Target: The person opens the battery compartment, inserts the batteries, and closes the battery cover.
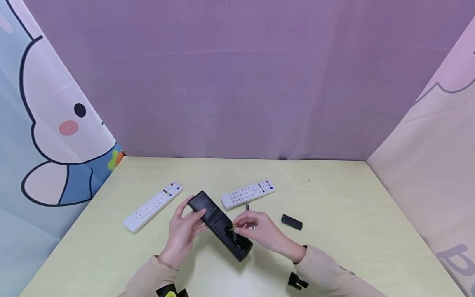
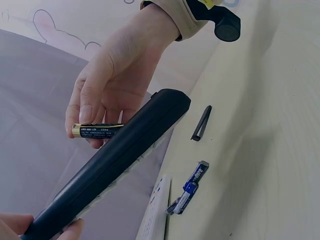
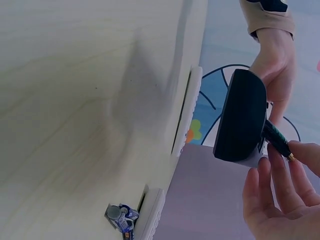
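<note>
My left hand grips the far end of a black remote control, held tilted above the table with its back face up. Near its other end, my right hand pinches a black battery with a gold end between thumb and fingers. The battery sits at the open compartment in the remote's back. In the right wrist view the battery stands out at an angle from the remote. How far its inner end reaches in is hidden. A loose black battery cover lies to the right of the right hand.
Two white remotes lie buttons up on the table: one at left, another behind the black remote. Several blue and silver batteries lie beside the second white remote, partly hidden by my right hand in the head view. Fabric walls surround the table.
</note>
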`<state>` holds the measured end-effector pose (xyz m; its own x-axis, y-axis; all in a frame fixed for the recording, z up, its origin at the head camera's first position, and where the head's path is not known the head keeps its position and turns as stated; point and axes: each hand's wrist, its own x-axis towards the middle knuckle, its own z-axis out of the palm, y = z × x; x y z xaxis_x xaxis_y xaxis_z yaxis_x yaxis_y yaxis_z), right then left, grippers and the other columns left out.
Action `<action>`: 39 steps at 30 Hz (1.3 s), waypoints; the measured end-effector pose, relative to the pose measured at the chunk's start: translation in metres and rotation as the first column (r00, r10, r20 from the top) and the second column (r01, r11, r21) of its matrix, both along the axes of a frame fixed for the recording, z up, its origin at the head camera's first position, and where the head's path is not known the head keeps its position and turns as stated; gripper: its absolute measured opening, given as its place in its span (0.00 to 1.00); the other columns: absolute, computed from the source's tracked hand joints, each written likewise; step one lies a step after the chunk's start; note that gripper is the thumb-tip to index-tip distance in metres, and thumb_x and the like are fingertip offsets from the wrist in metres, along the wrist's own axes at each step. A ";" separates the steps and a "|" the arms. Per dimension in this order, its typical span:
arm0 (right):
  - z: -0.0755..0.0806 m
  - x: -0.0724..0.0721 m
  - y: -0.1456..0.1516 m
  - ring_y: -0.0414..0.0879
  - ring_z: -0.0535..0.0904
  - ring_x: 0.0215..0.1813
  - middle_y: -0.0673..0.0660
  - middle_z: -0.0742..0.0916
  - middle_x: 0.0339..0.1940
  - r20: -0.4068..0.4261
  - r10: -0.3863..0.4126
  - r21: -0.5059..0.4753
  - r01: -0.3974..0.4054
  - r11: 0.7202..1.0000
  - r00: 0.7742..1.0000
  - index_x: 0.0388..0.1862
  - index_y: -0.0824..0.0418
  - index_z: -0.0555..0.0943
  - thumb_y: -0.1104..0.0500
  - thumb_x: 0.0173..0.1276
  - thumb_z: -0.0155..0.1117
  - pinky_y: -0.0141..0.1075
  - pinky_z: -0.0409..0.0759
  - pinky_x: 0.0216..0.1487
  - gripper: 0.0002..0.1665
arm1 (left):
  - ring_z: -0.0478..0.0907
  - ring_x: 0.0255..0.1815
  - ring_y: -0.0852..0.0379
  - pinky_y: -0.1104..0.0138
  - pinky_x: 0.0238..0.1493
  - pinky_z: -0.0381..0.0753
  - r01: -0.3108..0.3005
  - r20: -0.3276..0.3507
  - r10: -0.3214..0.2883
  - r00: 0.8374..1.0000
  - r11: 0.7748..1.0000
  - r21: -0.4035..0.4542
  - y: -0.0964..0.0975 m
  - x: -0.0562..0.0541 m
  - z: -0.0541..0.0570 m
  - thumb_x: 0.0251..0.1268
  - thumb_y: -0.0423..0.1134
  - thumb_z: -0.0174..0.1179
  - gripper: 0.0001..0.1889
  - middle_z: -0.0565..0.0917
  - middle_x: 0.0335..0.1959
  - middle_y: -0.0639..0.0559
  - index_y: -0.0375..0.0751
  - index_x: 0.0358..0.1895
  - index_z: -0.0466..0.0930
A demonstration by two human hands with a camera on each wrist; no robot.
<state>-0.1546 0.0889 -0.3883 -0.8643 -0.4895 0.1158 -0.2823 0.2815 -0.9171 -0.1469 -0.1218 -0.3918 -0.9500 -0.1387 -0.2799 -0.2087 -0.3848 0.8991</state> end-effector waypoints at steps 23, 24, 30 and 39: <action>-0.014 -0.005 0.002 0.37 0.77 0.32 0.53 0.83 0.30 -0.141 0.010 0.022 -0.007 1.000 0.990 0.38 0.61 0.81 0.62 0.56 0.63 0.31 0.80 0.35 0.09 | 0.82 0.28 0.56 0.65 0.33 0.83 -0.015 -0.012 0.015 1.000 1.000 0.013 0.008 -0.005 0.004 0.54 0.24 0.54 0.32 0.83 0.33 0.51 0.49 0.63 0.58; -0.015 -0.005 0.002 0.37 0.77 0.32 0.52 0.83 0.30 -0.155 0.013 0.027 -0.009 1.000 0.988 0.38 0.61 0.81 0.62 0.56 0.63 0.32 0.80 0.35 0.09 | 0.82 0.28 0.56 0.66 0.32 0.83 -0.016 -0.012 0.016 1.000 1.000 0.015 0.008 -0.005 0.004 0.54 0.23 0.54 0.32 0.83 0.33 0.51 0.49 0.63 0.58; -0.017 -0.005 0.004 0.40 0.76 0.33 0.50 0.82 0.30 -0.252 0.038 0.063 -0.023 0.998 0.967 0.38 0.59 0.82 0.61 0.57 0.63 0.37 0.80 0.35 0.10 | 0.82 0.29 0.57 0.66 0.32 0.83 -0.014 -0.022 0.014 1.000 1.000 0.020 0.009 -0.006 0.005 0.54 0.23 0.53 0.32 0.83 0.33 0.52 0.48 0.63 0.57; -0.016 -0.001 0.008 0.41 0.71 0.41 0.52 0.76 0.41 -0.491 0.138 0.176 -0.057 0.983 0.860 0.45 0.58 0.79 0.59 0.52 0.67 0.29 0.76 0.39 0.19 | 0.82 0.29 0.56 0.64 0.35 0.83 -0.019 -0.027 0.020 0.999 0.999 0.038 0.008 -0.006 0.008 0.54 0.23 0.54 0.32 0.83 0.34 0.50 0.49 0.63 0.58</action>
<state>-0.1555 0.0964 -0.4047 -0.6570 -0.6146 0.4366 -0.7234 0.3508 -0.5947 -0.1528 -0.1134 -0.3839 -0.9546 -0.1468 -0.2592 -0.1765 -0.4221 0.8892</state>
